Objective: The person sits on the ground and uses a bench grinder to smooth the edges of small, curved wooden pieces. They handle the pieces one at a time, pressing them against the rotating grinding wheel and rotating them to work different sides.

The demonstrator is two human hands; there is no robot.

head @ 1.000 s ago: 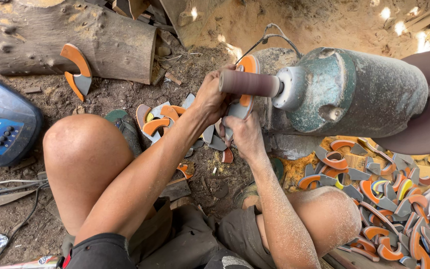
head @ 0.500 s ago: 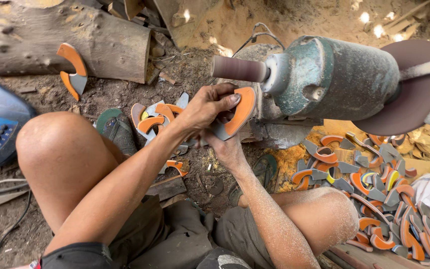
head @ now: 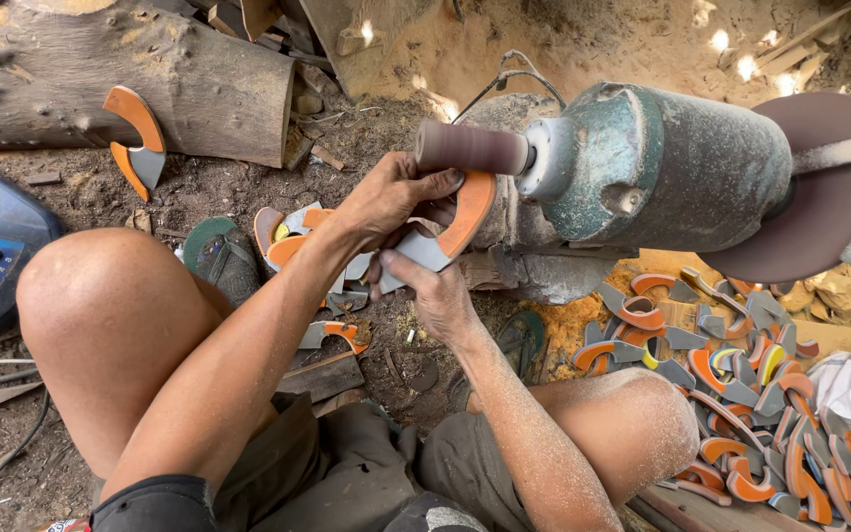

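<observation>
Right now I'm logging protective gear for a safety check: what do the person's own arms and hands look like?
No gloves and no sleeves: the left hand and right hand are bare. Both forearms are bare to above the elbow and dusted with fine pale sawdust, thickest on the right forearm. No watch, rings or bands show.

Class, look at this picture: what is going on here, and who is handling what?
A person sits on the ground and holds a curved orange-and-grey piece in both hands, the left hand on top, the right hand underneath. Its orange curve sits just under the sanding drum of a green motor. A pile of similar pieces lies to the right.
</observation>
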